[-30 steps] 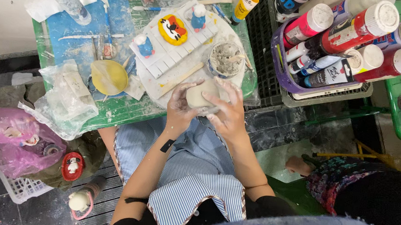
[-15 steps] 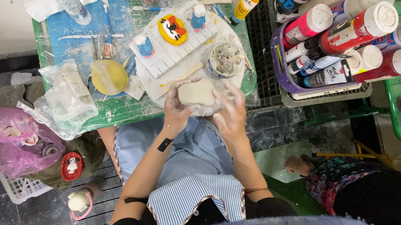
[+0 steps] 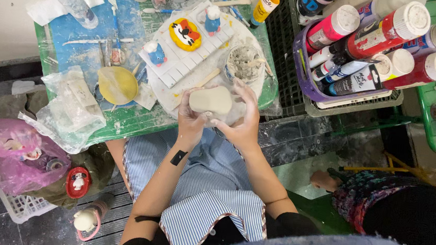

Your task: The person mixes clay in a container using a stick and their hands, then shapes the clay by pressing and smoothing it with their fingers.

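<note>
Both my hands hold a pale beige lump of clay [image 3: 211, 100] above the near edge of a small green table [image 3: 126, 124]. My left hand [image 3: 189, 119] cups it from below left. On the right, my right hand [image 3: 243, 120] wraps its side, fingers curled over the top. Just beyond the lump lies a white slatted board [image 3: 189, 54] carrying a painted orange and yellow figure [image 3: 185, 34] and two small blue figures [image 3: 156, 54]. A tub of grey paste [image 3: 243, 64] with a stick in it stands close to my right fingers.
A yellow round disc [image 3: 118, 85] and crumpled plastic wrap [image 3: 73, 107] lie at the table's left. A purple basket [image 3: 327, 97] of paint bottles sits to the right on a black crate. A pink bag [image 3: 11, 154] rests on the floor at left. Another person's hand [image 3: 324, 180] is low right.
The clay lump has been turned and raised in my hands, its broad flat face now upward. My hands have shifted slightly left and up.
</note>
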